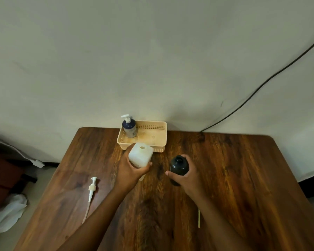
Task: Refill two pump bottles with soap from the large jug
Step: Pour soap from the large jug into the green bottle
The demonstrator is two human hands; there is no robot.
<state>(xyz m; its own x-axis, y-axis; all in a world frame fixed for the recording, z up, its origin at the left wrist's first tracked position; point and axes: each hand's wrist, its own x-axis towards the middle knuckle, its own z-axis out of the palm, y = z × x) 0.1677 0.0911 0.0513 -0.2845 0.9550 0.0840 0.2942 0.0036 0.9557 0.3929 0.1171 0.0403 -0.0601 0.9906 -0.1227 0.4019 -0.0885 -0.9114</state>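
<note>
Fingers of my left hand (132, 170) grip the white square plastic jug (140, 155) at mid-table; my right hand (186, 173) clasps the open dark round bottle (178, 167) beside it.

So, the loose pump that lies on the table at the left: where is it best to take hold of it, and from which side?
Take the pump by its wide collar, just below the nozzle head, coming from above with a pinch across it. It lies flat on the table, so only the top and sides are free. The thin dip tube toward the near edge looks too slender for a firm grip.
</note>
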